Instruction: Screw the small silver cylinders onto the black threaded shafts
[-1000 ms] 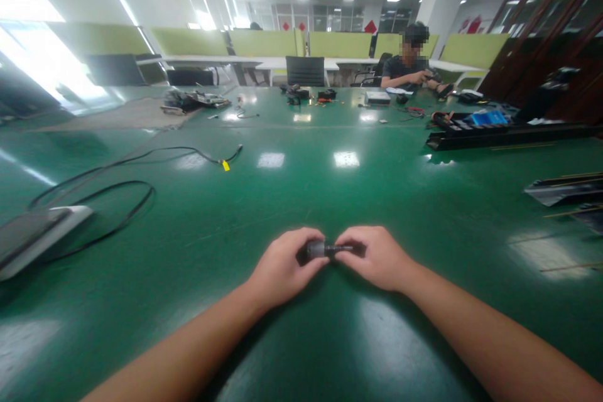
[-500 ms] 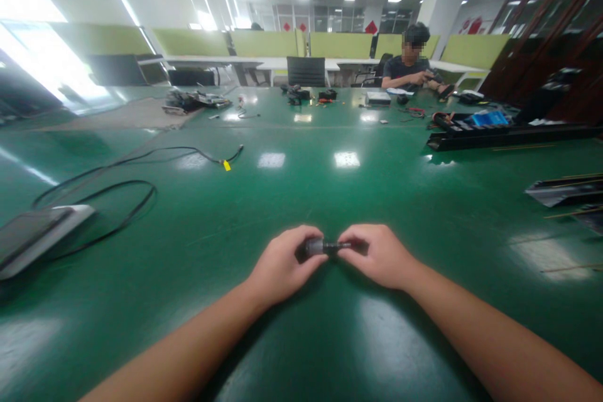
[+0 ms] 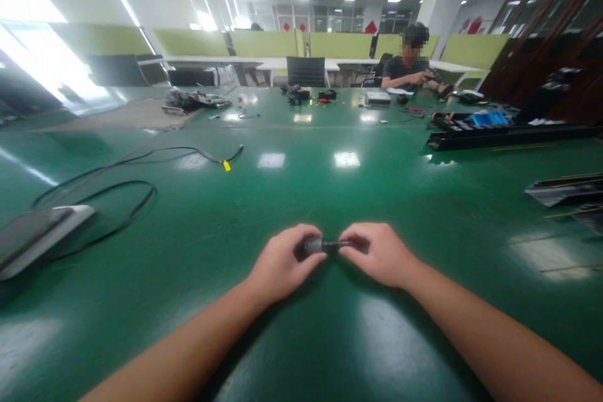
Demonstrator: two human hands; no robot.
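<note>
Between my hands, just over the green table (image 3: 306, 195), lies a small cylindrical part (image 3: 315, 245) with a wider grey-and-black body and a thin dark stem. Its exact kind is too small and blurred to name. My left hand (image 3: 288, 260) is closed round the wide body, thumb below and fingers above. On the other side, my right hand (image 3: 377, 252) pinches the thin stem between thumb and fingers. The part lies level, pointing left to right. Its two ends are hidden inside my hands.
A black cable (image 3: 141, 183) with a yellow tag (image 3: 227, 165) lies at left by a flat grey-white device (image 3: 42, 232). Black metal channels (image 3: 509, 136) lie at right. Beyond them a person (image 3: 409, 66) sits at the far side, near scattered parts (image 3: 296, 94).
Both hands have shifted very slightly, staying on the cylindrical part. Nothing was taken up or let go.
</note>
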